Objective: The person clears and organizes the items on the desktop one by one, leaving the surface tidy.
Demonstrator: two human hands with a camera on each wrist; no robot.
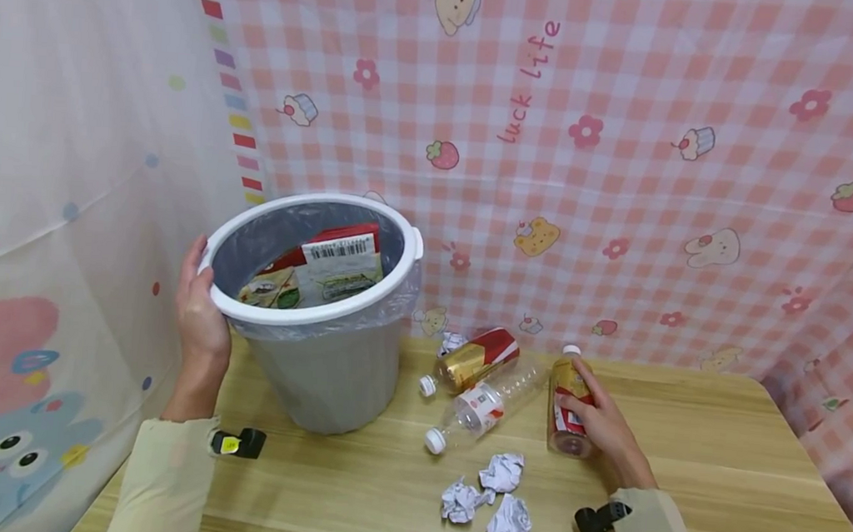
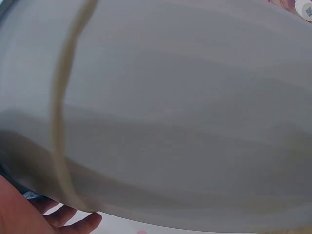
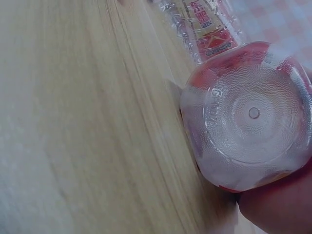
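A grey trash bin [image 1: 328,375] with a white rim and clear liner stands at the left of the table. My left hand [image 1: 200,315] holds its left side at the rim; in the left wrist view, fingertips [image 2: 87,223] touch the bin's edge. My right hand [image 1: 605,422] grips a plastic bottle [image 1: 566,381] with a gold and red label and white cap, its cap end pointing away. The right wrist view faces the clear bottle base [image 3: 248,117]. Left of that hand lie a gold-and-red-labelled bottle [image 1: 475,362] and a clear bottle [image 1: 494,401].
Red and white printed packaging [image 1: 340,263] sits inside the bin. Several crumpled paper balls lie about, one of them a front paper ball [image 1: 509,523] and another a paper ball [image 1: 452,343] behind the bottles. A pink checked cloth [image 1: 628,190] hangs behind the wooden table [image 1: 720,456].
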